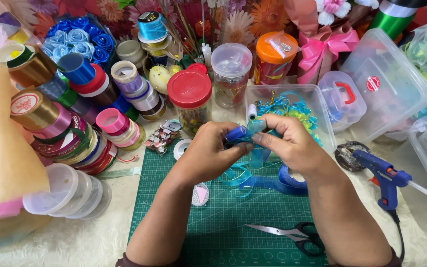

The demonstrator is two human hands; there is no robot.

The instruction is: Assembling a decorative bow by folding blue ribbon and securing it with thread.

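Blue ribbon (pixel 253 148), pinched by both hands

Both forearms are bare from the wrists down to near the elbows. The left hand (pixel 208 151) and the right hand (pixel 290 143) wear no gloves. At the near edge, dark maroon sleeve cuffs (pixel 124 260) show.

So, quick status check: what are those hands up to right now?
Left hand and right hand both pinching a blue ribbon above the green cutting mat. Ribbon tail loops onto the mat. Scissors and glue gun lie nearby, untouched.
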